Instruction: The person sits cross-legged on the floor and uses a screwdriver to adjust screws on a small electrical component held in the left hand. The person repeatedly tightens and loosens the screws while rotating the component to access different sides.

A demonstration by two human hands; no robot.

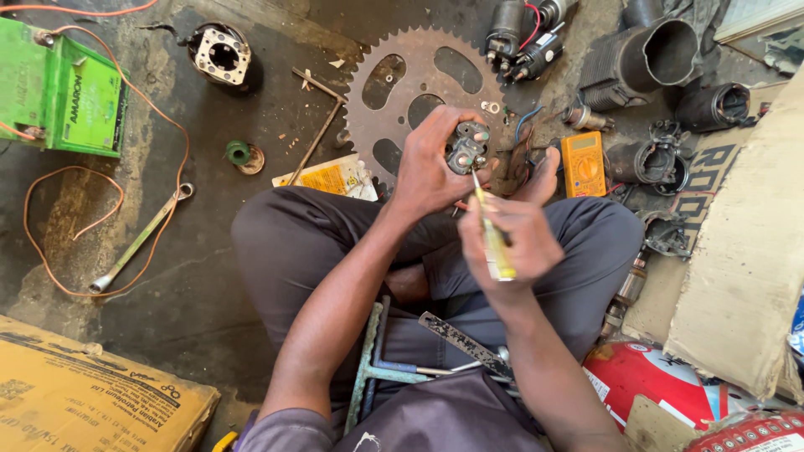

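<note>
Head view, frame centre: my left hand point(431, 167) clamps the small, rigid, likely dense metal motor part point(466, 147) round its body, right hand point(512, 238) pinching the slim, light yellow-handled screwdriver point(492, 234).

dark, oil-stained concrete floor point(209, 276) in even daylight, with cardboard sheets point(745, 276) at its edges

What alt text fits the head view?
Seen from above, a seated person's left hand holds a small metal motor part while the right hand works a yellow-handled screwdriver into it, above a large rusty sprocket.
</note>
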